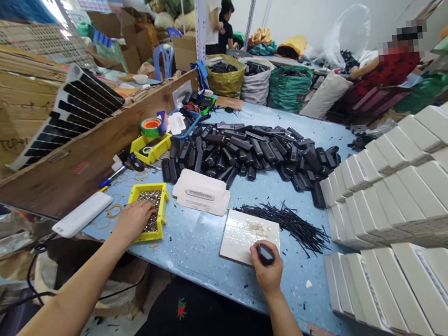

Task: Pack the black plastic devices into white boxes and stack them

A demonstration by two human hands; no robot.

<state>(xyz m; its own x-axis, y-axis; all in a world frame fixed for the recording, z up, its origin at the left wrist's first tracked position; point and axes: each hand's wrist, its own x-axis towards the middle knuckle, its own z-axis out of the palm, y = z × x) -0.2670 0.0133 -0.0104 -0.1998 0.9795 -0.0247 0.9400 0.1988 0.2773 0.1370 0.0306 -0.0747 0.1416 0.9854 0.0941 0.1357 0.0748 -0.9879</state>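
Note:
My left hand [136,218] reaches into a yellow bin [164,216] of small shiny metal pieces [150,197]. Its fingers are bent and close together among the pieces; whether the fingertips pinch any is hidden. Closed around a black plastic casing [265,254], my right hand [269,272] rests at the near edge of a white board [234,236]. The casing points end-up out of the fist. Some small light bits [258,227] lie on the board. Just behind it spreads a pile of thin black rods [293,224].
A heap of black casings [242,150] covers the table's middle. Stacked white boxes [393,194] line the right side. A printed card [201,192], a long white box [82,214], rubber bands [114,211] and another yellow bin [152,153] lie around. A person in red [391,70] sits at the far right.

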